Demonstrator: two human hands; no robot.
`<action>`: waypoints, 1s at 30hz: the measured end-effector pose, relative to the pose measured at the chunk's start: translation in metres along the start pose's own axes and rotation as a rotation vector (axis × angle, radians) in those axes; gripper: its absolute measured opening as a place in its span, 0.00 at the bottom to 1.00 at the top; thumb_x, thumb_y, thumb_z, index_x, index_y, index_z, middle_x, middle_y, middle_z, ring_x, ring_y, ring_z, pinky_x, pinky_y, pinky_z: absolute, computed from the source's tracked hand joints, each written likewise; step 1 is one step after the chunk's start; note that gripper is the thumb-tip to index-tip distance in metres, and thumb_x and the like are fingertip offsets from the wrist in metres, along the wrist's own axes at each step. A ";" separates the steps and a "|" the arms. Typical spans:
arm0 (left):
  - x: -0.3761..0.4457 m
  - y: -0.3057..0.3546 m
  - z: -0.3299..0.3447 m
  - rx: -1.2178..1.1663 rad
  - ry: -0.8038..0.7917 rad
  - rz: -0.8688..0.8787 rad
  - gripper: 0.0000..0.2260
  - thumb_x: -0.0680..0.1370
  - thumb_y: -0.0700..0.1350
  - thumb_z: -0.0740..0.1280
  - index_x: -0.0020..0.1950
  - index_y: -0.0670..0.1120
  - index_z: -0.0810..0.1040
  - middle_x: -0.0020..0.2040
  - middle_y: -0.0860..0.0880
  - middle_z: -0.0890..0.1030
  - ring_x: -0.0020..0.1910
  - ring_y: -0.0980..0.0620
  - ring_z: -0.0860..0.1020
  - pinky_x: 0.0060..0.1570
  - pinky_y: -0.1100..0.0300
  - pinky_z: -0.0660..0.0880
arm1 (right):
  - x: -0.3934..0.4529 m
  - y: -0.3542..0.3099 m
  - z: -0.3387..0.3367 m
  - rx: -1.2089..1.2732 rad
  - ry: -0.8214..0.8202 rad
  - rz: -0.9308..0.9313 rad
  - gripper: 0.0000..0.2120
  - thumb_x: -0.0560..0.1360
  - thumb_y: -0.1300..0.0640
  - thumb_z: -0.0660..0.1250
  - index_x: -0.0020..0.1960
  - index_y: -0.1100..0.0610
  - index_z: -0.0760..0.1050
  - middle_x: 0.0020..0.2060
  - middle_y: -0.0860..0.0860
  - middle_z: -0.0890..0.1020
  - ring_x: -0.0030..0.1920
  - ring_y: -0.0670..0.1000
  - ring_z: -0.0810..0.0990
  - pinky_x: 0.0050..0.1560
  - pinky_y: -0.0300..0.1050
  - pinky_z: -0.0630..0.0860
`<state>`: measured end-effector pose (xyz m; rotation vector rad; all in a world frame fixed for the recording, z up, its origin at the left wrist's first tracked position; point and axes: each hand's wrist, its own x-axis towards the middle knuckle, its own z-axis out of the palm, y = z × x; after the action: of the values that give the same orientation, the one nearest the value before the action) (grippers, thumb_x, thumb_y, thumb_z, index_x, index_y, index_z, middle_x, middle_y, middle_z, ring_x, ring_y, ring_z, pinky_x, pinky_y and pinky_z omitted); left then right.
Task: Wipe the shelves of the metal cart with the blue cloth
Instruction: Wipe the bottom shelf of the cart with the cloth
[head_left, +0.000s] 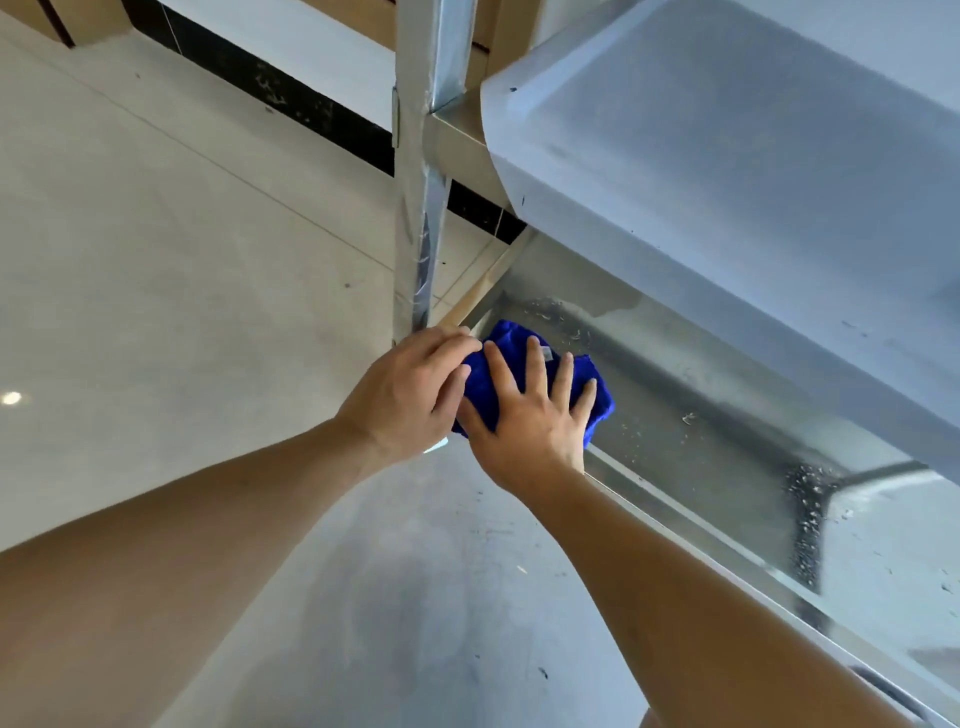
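The blue cloth (597, 387) lies bunched at the left end of the metal cart's lower shelf (691, 395). My right hand (530, 415) presses flat on it with fingers spread. My left hand (410, 389) holds the cloth's left edge, fingers curled over it beside the cart's upright post (421, 197). The upper shelf (727, 156) overhangs the lower one and hides its back part. Wet streaks and specks show on the lower shelf to the right of the cloth.
Pale tiled floor (182, 286) spreads to the left and below. A dark skirting strip (291, 98) runs along the wall behind the post. The lower shelf's raised front rim (727, 566) runs down to the right.
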<state>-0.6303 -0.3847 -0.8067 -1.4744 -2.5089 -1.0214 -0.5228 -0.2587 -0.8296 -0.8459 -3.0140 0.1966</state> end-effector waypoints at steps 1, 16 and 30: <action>0.007 -0.001 0.003 0.015 -0.018 -0.008 0.15 0.81 0.43 0.60 0.66 0.42 0.75 0.64 0.44 0.78 0.63 0.47 0.75 0.62 0.58 0.72 | 0.003 0.000 0.001 0.006 0.011 -0.001 0.35 0.75 0.26 0.41 0.79 0.37 0.47 0.81 0.53 0.52 0.79 0.68 0.46 0.73 0.75 0.42; 0.069 -0.002 0.051 -0.052 -0.003 -0.177 0.26 0.80 0.56 0.56 0.75 0.45 0.62 0.72 0.43 0.70 0.69 0.44 0.69 0.67 0.47 0.68 | 0.114 0.042 -0.007 0.093 -0.067 0.245 0.35 0.73 0.26 0.43 0.78 0.33 0.48 0.82 0.45 0.48 0.81 0.58 0.40 0.75 0.70 0.35; 0.072 0.006 0.060 0.409 -0.125 -0.130 0.28 0.77 0.63 0.55 0.65 0.43 0.73 0.66 0.39 0.73 0.65 0.40 0.70 0.61 0.46 0.67 | 0.221 0.075 -0.017 0.100 0.076 0.379 0.35 0.75 0.25 0.44 0.78 0.39 0.59 0.79 0.49 0.60 0.79 0.60 0.52 0.74 0.73 0.45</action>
<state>-0.6487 -0.2943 -0.8239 -1.3021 -2.7129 -0.3958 -0.6720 -0.0788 -0.8279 -1.3711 -2.7199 0.3044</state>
